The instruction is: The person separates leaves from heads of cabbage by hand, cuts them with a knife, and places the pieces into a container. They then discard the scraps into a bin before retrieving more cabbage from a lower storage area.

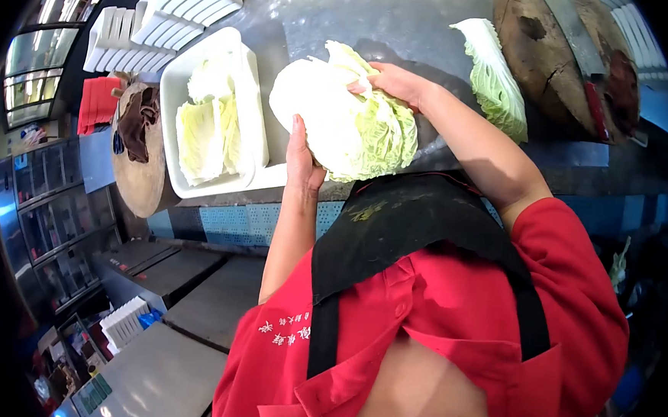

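Observation:
A big pale napa cabbage (320,120) is between my two hands, above the metal counter, its white base to the left and its frilly green leaf ends to the right. My left hand (304,159) grips it from the near left side, thumb up along the white part. Curled over the far edge of its leaves is my right hand (395,84); some of those fingertips are hidden among the leaves. Left of the cabbage, a white plastic tub (262,139) holds several loose cabbage leaves (200,139). Another cabbage piece (495,77) lies on the counter to the right.
At the right, a cleaver (578,32) with a red handle rests on a round wooden chopping block (538,57). White slotted baskets (185,8) are stacked at the far left. A second wooden block (141,174) with a dark cloth (138,124) stands beside the tub.

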`<state>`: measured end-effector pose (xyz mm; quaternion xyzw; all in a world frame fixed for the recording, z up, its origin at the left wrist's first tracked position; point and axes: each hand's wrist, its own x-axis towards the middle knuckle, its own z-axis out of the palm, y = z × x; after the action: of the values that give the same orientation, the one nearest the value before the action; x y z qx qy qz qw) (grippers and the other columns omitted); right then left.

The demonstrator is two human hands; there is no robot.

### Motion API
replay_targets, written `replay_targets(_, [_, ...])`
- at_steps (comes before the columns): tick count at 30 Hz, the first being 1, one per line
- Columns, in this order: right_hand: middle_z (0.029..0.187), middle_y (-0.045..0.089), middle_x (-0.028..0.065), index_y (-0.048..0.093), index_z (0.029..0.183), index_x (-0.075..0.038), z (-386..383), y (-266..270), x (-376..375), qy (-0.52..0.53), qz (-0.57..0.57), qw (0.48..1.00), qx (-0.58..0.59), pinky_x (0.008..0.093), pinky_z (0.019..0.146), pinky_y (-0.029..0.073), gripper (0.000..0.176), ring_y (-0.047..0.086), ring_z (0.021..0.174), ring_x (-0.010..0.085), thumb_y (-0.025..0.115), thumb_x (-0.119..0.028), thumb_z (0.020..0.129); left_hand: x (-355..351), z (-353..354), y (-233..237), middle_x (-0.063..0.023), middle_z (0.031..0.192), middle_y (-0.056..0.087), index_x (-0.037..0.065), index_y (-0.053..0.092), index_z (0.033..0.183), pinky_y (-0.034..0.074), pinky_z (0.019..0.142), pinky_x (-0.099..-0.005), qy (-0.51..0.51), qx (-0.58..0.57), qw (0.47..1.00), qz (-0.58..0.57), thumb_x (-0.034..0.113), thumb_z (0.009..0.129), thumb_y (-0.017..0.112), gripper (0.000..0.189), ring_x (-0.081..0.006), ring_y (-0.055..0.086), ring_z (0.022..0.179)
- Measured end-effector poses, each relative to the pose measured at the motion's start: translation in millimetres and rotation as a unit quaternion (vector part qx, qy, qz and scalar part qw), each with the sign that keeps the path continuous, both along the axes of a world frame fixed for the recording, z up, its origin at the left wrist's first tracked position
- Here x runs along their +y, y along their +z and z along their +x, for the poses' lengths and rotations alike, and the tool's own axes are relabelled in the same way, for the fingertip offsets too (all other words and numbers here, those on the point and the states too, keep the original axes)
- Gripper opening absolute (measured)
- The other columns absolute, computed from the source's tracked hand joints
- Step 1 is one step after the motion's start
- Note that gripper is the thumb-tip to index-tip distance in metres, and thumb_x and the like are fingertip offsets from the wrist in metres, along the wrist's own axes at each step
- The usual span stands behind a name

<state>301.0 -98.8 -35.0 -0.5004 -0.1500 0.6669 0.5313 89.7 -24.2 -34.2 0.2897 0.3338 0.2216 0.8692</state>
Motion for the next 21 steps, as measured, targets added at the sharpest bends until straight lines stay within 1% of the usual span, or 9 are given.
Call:
replay_targets(3, [0.108,0.058,0.0141,0.042,0.124,0.004,1.6,10.5,-16.4,-0.054,0.059,0.994,0.08,0.0302,0.077,0.052,0.051,0.062,0.09,0.0178,0.061,-0.01,0.079,-5.8,14.5,2.9,-0.0123,0.139,0.038,0.003,0.027,0.139,0.034,0.104,-0.0416,-0.048,-0.034,0.998,0.007,0.051,0.094,0.035,0.066,-0.0272,0.04,0.126])
replay_targets(6, [0.109,0.057,0.0139,0.041,0.125,0.005,3.4,29.2,-31.2,-0.097,0.112,0.988,-0.041,0.0306,0.08,0.051,0.054,0.06,0.094,0.0187,0.059,-0.004,0.075,4.9,20.6,-7.1,-0.0125,0.141,0.036,0.003,0.025,0.14,0.033,0.105,-0.0413,-0.124,-0.119,0.985,-0.003,0.053,0.094,0.032,0.069,-0.0269,0.038,0.127])
replay_targets(7, [0.112,0.057,0.0129,0.038,0.129,0.003,5.8,39.9,-36.6,-0.119,0.106,0.987,-0.019,0.0282,0.081,0.05,0.062,0.058,0.098,0.0166,0.064,0.001,0.072,9.6,24.8,-4.9,-0.0125,0.141,0.036,0.003,0.025,0.14,0.033,0.105,-0.0413,-0.128,-0.122,0.984,-0.001,0.053,0.094,0.032,0.069,-0.0269,0.038,0.127])
replay_targets(9, [0.111,0.057,0.0129,0.039,0.129,0.004,12.1,53.8,-43.6,-0.133,0.11,0.982,-0.075,0.0287,0.081,0.05,0.062,0.058,0.097,0.0166,0.063,0.002,0.072,19.7,34.4,4.8,-0.0121,0.138,0.039,0.005,0.024,0.14,0.036,0.103,-0.0419,-0.191,-0.053,0.98,0.02,0.051,0.092,0.04,0.069,-0.0277,0.041,0.125])
replay_targets(12, [0.11,0.058,0.0124,0.041,0.127,0.004,21.1,57.1,-47.6,-0.153,0.124,0.967,-0.164,0.0294,0.083,0.049,0.06,0.058,0.097,0.0168,0.061,0.004,0.071,27.0,42.4,34.8,-0.0108,0.134,0.043,0.007,0.022,0.14,0.04,0.099,-0.0422,-0.18,-0.043,0.979,0.087,0.047,0.09,0.048,0.069,-0.0283,0.045,0.12])
replay_targets(13, [0.109,0.058,0.0119,0.042,0.127,0.004,17.7,59.6,-48.4,-0.163,0.125,0.953,-0.224,0.0288,0.083,0.049,0.059,0.058,0.097,0.0168,0.06,0.004,0.07,13.7,43.8,60.4,-0.0105,0.129,0.045,0.01,0.022,0.14,0.044,0.094,-0.0418,-0.145,-0.078,0.986,0.042,0.039,0.088,0.054,0.068,-0.0284,0.049,0.116])
replay_targets(15, [0.108,0.059,0.0109,0.043,0.126,0.003,7.1,52.8,-47.0,-0.174,0.112,0.923,-0.325,0.0276,0.084,0.047,0.058,0.057,0.098,0.0166,0.058,0.006,0.07,12.2,55.1,26.1,-0.0112,0.129,0.045,0.009,0.022,0.14,0.044,0.094,-0.0416,-0.134,-0.039,0.987,0.077,0.037,0.088,0.055,0.067,-0.0286,0.049,0.115])
replay_targets(18, [0.108,0.06,0.0149,0.047,0.122,0.004,-2.9,49.7,-51.4,-0.23,0.084,0.917,-0.314,0.0301,0.083,0.046,0.056,0.058,0.098,0.0205,0.061,0.001,0.069,4.9,58.0,10.7,-0.0156,0.129,0.048,0.002,0.036,0.132,0.041,0.098,-0.0432,-0.12,-0.016,0.983,0.136,0.034,0.09,0.053,0.055,-0.0301,0.048,0.118])
replay_targets(21, [0.099,0.06,0.0159,0.048,0.119,0.007,8.1,58.2,-69.7,-0.318,0.071,0.932,-0.156,0.0319,0.077,0.05,0.047,0.059,0.088,0.0227,0.053,0.001,0.072,-2.0,46.5,12.7,-0.0164,0.132,0.045,0.002,0.033,0.136,0.042,0.097,-0.0448,-0.1,-0.072,0.992,-0.009,0.04,0.086,0.055,0.067,-0.0322,0.048,0.117])
